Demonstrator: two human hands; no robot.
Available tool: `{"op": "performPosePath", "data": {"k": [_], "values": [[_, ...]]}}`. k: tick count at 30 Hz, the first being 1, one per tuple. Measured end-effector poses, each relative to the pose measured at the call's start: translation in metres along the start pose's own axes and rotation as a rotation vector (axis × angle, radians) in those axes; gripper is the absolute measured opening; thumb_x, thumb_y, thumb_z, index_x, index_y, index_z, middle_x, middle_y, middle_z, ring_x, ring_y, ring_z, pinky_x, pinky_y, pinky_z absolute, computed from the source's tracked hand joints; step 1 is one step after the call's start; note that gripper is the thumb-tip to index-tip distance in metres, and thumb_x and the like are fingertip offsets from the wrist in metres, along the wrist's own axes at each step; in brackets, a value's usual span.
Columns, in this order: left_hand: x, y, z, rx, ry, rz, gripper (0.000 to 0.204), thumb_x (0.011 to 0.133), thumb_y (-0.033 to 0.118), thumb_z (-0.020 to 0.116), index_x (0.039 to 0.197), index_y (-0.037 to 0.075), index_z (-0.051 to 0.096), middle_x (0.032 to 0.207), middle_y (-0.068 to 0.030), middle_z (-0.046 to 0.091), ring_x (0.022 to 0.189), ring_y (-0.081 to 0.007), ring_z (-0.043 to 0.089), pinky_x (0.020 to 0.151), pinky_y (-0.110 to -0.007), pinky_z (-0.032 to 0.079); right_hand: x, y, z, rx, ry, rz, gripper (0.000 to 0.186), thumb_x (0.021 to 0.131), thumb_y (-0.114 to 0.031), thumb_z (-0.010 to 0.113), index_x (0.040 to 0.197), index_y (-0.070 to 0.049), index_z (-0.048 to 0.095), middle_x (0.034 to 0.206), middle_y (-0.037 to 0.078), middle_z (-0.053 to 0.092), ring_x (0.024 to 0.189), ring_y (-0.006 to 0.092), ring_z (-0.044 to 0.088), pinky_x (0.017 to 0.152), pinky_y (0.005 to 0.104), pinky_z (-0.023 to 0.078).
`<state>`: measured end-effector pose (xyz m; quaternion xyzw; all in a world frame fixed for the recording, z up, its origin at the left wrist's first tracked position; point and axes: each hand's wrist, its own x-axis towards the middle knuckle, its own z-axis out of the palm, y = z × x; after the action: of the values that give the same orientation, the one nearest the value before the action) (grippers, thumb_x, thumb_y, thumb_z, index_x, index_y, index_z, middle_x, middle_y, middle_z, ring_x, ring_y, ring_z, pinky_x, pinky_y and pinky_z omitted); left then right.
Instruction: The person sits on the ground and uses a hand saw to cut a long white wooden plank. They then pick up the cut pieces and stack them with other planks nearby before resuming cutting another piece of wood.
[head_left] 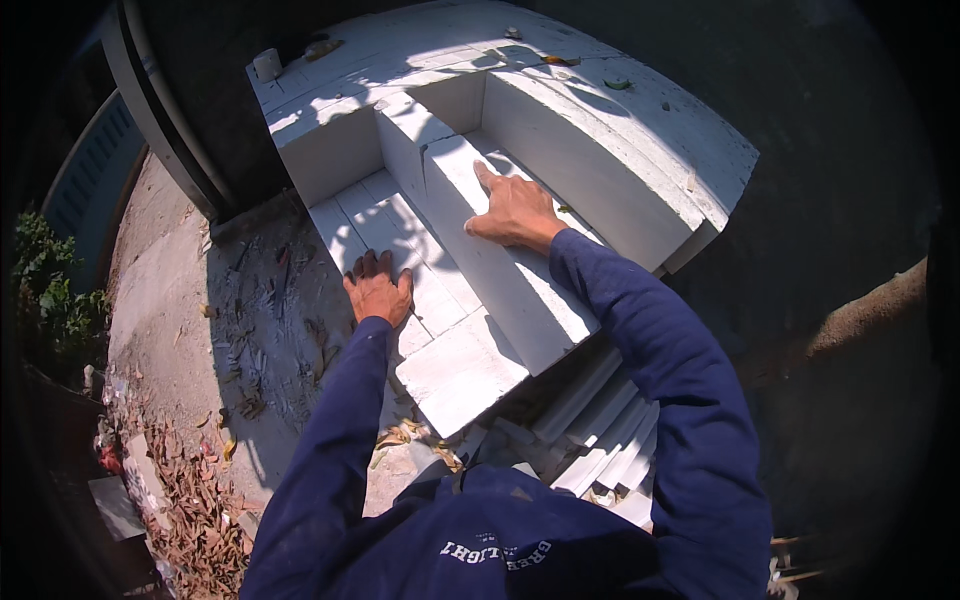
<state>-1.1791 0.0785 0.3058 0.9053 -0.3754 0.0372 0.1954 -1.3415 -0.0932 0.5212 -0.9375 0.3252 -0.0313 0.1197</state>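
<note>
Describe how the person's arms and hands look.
The left sleeve and right sleeve are long, navy blue and creased, reaching the wrists. The left hand and right hand wear no gloves. The matching top has white lettering.

White block stack (590, 185), long block (512, 278), leaves (560, 60)

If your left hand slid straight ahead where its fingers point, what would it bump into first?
Probably the upright white block face beyond my left hand, across the pale slabs. Exactly how far is hard to tell.
</note>
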Motion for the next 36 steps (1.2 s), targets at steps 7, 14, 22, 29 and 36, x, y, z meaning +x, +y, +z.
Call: {"op": "performPosePath", "data": {"k": [7,14,22,29,36], "values": [[0.0,0.001,0.0,-0.052,0.036,0.031,0.059,0.091,0.047,0.053,0.139,0.013,0.054,0.148,-0.0165,0.046,0.142,-0.0322,0.035,0.119,-0.054,0.017,-0.006,0.025,0.004,0.058,0.158,0.063,0.104,0.061,-0.035,0.078,0.153,-0.006,0.041,0.126,0.025,0.066,0.112,0.0371,0.067,0.098,0.0402,0.053],[0.0,0.005,-0.004,-0.021,0.023,0.024,0.058,0.091,0.046,0.056,0.137,0.012,0.054,0.149,-0.0166,0.045,0.142,-0.0345,0.037,0.118,-0.057,0.021,-0.047,0.073,-0.044,0.318,0.531,0.045,0.115,0.055,-0.029,0.087,0.151,0.008,0.035,0.127,0.034,0.061,0.11,0.0381,0.066,0.102,0.0404,0.05],[-0.001,-0.003,0.002,-0.042,0.044,0.018,0.058,0.091,0.047,0.055,0.138,0.012,0.056,0.149,-0.0168,0.046,0.142,-0.0334,0.037,0.119,-0.053,0.019,-0.055,0.179,-0.152,0.874,0.955,0.199,0.105,0.063,-0.011,0.086,0.148,0.017,0.031,0.12,0.03,0.064,0.097,0.0303,0.07,0.087,0.0341,0.056],[0.004,0.011,0.002,-0.042,0.07,0.039,0.056,0.089,0.043,0.06,0.136,0.012,0.058,0.146,-0.0172,0.049,0.139,-0.0347,0.039,0.119,-0.052,0.02,-0.003,0.389,-0.207,1.195,1.431,0.339,0.072,0.068,-0.005,0.086,0.127,0.019,0.054,0.106,0.019,0.07,0.091,0.0248,0.07,0.09,0.0309,0.053],[-0.005,0.003,-0.007,0.01,0.113,0.012,0.051,0.089,0.039,0.064,0.131,0.011,0.058,0.142,-0.0174,0.05,0.134,-0.0373,0.043,0.116,-0.05,0.026,0.037,0.457,-0.173,1.507,1.537,0.771,0.047,0.073,0.003,0.074,0.119,0.0,0.063,0.122,0.013,0.063,0.112,0.0262,0.059,0.096,0.0359,0.048]]}}
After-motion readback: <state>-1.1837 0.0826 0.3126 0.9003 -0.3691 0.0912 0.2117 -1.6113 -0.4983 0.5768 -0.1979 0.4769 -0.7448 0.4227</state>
